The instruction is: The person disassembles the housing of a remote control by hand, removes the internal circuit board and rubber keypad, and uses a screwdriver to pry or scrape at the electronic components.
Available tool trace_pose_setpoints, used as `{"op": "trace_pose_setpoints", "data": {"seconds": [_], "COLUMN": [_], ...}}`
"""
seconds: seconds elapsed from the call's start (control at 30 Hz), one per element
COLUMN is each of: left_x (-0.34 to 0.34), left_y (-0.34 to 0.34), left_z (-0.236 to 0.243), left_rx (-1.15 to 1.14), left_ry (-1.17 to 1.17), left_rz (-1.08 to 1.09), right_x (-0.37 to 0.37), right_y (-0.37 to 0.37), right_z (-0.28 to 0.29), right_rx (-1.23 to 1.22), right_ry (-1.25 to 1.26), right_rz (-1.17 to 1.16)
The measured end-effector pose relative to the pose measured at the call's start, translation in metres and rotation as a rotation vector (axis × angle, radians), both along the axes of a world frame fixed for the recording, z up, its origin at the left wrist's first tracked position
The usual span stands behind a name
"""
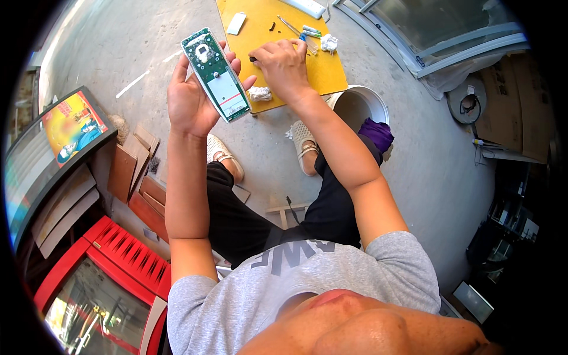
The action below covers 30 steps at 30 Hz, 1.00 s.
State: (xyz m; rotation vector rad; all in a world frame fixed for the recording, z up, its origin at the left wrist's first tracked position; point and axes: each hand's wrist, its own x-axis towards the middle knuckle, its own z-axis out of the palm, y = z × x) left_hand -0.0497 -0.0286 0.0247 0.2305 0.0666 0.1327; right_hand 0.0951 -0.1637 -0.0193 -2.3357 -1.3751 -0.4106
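Observation:
My left hand [188,105] is wrapped round an opened long white handheld device [218,77], raised beside the table with its green circuit board facing up. Over the near part of the yellow table [324,74], my right hand [285,70] has its fingers curled, pinching a small black piece [253,59]. Crumpled white tissue [260,93] lies just below that hand. Past it on the tabletop are a white cover [236,23], a small dark bit [272,26], a screwdriver [289,25], batteries [312,32] and another tissue wad [329,42]. A long white piece [306,7] sits at the far edge.
A white bucket [378,105] stands right of the table, with purple cloth [376,134] at its rim. Wooden boards [121,171] and a red cabinet [127,254] are at my left. A framed glass panel [438,35] stands far right, near cardboard [509,100].

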Motion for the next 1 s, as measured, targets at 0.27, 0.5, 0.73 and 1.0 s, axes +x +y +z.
{"op": "trace_pose_setpoints", "data": {"seconds": [0.27, 0.5, 0.73, 1.0], "left_x": [0.0, 0.006, 0.014, 0.022], "left_y": [-0.005, -0.016, -0.035, -0.049], "left_z": [-0.002, -0.007, -0.005, -0.001], "left_rx": [-0.013, 0.031, 0.032, 0.056], "left_ry": [-0.024, 0.074, 0.165, 0.188], "left_rz": [0.003, -0.003, -0.032, -0.038], "right_x": [0.019, 0.044, 0.041, 0.027], "right_y": [-0.008, -0.037, -0.04, -0.045], "right_z": [0.034, 0.034, 0.029, 0.036], "right_rx": [0.552, 0.647, 0.433, 0.45], "right_ry": [0.58, 0.679, 0.374, 0.384], "right_rz": [0.007, -0.051, 0.013, -0.049]}}
